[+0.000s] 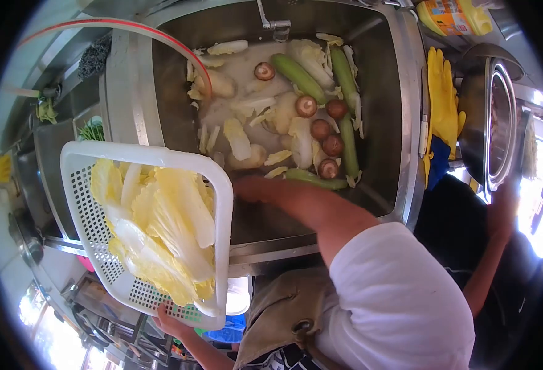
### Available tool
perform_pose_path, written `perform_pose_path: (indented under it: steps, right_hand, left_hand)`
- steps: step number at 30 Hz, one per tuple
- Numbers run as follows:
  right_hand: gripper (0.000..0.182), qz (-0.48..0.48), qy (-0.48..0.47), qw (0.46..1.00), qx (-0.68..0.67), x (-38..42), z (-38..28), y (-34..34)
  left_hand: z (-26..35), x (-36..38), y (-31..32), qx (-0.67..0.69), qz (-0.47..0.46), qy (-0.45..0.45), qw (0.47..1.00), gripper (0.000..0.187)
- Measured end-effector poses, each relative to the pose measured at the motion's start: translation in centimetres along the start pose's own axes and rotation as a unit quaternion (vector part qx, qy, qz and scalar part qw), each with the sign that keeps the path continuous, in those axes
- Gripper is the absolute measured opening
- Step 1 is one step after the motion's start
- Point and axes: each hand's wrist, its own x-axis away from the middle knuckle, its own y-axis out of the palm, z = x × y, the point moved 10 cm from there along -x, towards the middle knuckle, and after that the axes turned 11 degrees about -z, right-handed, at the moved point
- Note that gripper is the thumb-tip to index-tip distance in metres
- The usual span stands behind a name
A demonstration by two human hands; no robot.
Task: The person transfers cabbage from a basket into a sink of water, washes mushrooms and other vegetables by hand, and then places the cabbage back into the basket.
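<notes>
My left hand (170, 323) grips the lower edge of a white plastic basket (224, 265) with perforated sides, holding it tilted beside the sink. Pale yellow napa cabbage leaves (167, 216) fill the basket. My right hand (250, 188) reaches down into the sink (370, 185) just past the basket's rim, its fingers hidden. Near that hand, loose cabbage leaves (237, 139) float in cloudy water. Several brown mushrooms (306, 106), green gourd-like vegetables (297, 73) and pale rounded vegetables (250, 157) lie in the water too.
A clear hose with a red stripe (160, 36) curves into the sink below a metal faucet (274, 24). Yellow rubber gloves (443, 92) hang at the right, beneath a yellow container (453, 17). Another person's hand (504, 206) is at a metal pan (499, 123).
</notes>
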Motion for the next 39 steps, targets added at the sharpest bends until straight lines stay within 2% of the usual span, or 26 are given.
perform_pose_path:
  steps: [2, 4, 5, 7, 8, 9, 10, 13, 16, 19, 20, 21, 22, 23, 24, 25, 28, 31, 33, 34, 35, 36, 39]
  right_hand:
    - [0.043, -0.092, -0.008, 0.991, 0.098, 0.0, 1.7, -1.7]
    - [0.040, -0.004, 0.090, 0.996, -0.016, 0.6, 4.8, -5.7]
    - [0.038, 0.103, 0.125, 0.982, -0.098, 2.1, 5.2, -7.8]
    - [0.035, 0.314, 0.184, 0.897, -0.250, 6.2, 6.5, -11.3]
    - [0.034, 0.215, 0.119, 0.955, -0.165, 4.4, 4.5, -9.6]
    - [0.034, 0.111, 0.055, 0.989, -0.076, 2.9, 2.8, -5.6]
    - [0.033, 0.004, -0.010, 1.000, 0.016, 2.1, 1.3, -2.5]
    - [0.034, 0.030, 0.103, 0.994, 0.010, 5.0, 1.5, -8.9]
    - [0.034, 0.081, 0.211, 0.969, -0.094, 4.8, 4.6, -9.6]
    - [0.031, 0.189, 0.151, 0.963, -0.120, 6.2, 1.5, -12.4]
    - [0.045, 0.275, 0.084, 0.951, -0.116, 6.5, 0.8, -14.2]
    - [0.043, 0.317, 0.095, 0.941, -0.076, 7.8, -0.1, -15.9]
    - [0.042, 0.366, 0.074, 0.915, -0.155, 12.9, -4.6, -19.8]
    - [0.042, 0.384, 0.017, 0.906, -0.176, 15.8, -8.5, -22.4]
    - [0.042, 0.388, 0.059, 0.903, -0.177, 17.0, -9.1, -23.0]
    - [0.040, 0.436, 0.029, 0.882, -0.175, 19.0, -11.0, -23.9]
    - [0.039, 0.387, 0.037, 0.906, -0.166, 16.5, -4.1, -20.1]
    - [0.038, 0.484, 0.060, 0.860, -0.149, 23.6, -8.2, -25.6]
    - [0.032, 0.444, 0.054, 0.860, -0.248, 27.4, -13.2, -29.0]
    - [0.028, 0.462, -0.062, 0.814, -0.347, 29.0, -17.5, -30.7]
    - [0.024, 0.479, -0.117, 0.787, -0.371, 30.3, -20.8, -32.0]
    - [0.025, 0.442, -0.190, 0.770, -0.418, 30.4, -24.2, -32.8]
    - [0.026, 0.344, -0.254, 0.761, -0.487, 28.2, -32.3, -32.3]
  left_hand:
    - [-0.8, -0.6, -0.9, -0.003, -0.001, 0.000, 1.000, 0.036]
    - [-0.9, -0.6, -0.9, 0.003, -0.008, -0.009, 1.000, 0.035]
    - [-1.0, -0.6, -0.9, 0.007, -0.011, -0.012, 1.000, 0.035]
    - [-1.7, -1.3, -1.8, 0.006, -0.016, -0.019, 1.000, 0.040]
    - [-2.0, -1.7, -1.8, 0.008, -0.022, -0.020, 1.000, 0.042]
    - [-1.9, -1.8, -1.6, 0.016, -0.026, -0.017, 0.999, 0.043]
    - [-1.9, -1.8, -1.4, 0.024, -0.029, -0.013, 0.999, 0.043]
    - [-1.5, -1.2, -0.9, 0.039, -0.034, -0.010, 0.999, 0.045]
    - [-1.1, -1.1, -0.9, 0.034, -0.046, 0.003, 0.998, 0.044]
    - [-0.8, -0.9, -0.2, 0.045, -0.059, 0.023, 0.997, 0.038]
    - [-0.8, -0.9, -0.1, 0.048, -0.062, 0.029, 0.997, 0.036]
    - [-0.7, -1.1, -0.8, 0.052, -0.056, 0.038, 0.996, 0.033]
    - [-1.9, -2.1, -1.5, 0.047, -0.050, 0.035, 0.997, 0.028]
    - [-0.6, -1.3, -1.6, -0.030, -0.022, 0.036, 0.999, 0.031]
    - [-1.3, -1.8, -1.4, 0.074, -0.044, 0.060, 0.994, 0.032]
    - [-0.9, -1.7, -1.2, 0.079, -0.051, 0.066, 0.993, 0.033]
    - [-0.8, -1.4, -1.2, 0.090, -0.076, 0.075, 0.990, 0.034]
    - [0.6, -1.1, 0.4, 0.125, -0.085, 0.081, 0.985, 0.034]
    - [-0.7, -1.6, -1.1, 0.091, -0.071, 0.091, 0.989, 0.034]
    - [-0.4, -1.7, -0.9, 0.099, -0.073, 0.104, 0.987, 0.034]
    - [0.0, -1.6, -0.8, 0.107, -0.073, 0.116, 0.985, 0.033]
    - [0.1, -1.4, -1.0, 0.111, -0.073, 0.125, 0.983, 0.033]
    - [-0.3, -1.6, -1.2, 0.119, -0.066, 0.107, 0.985, 0.030]
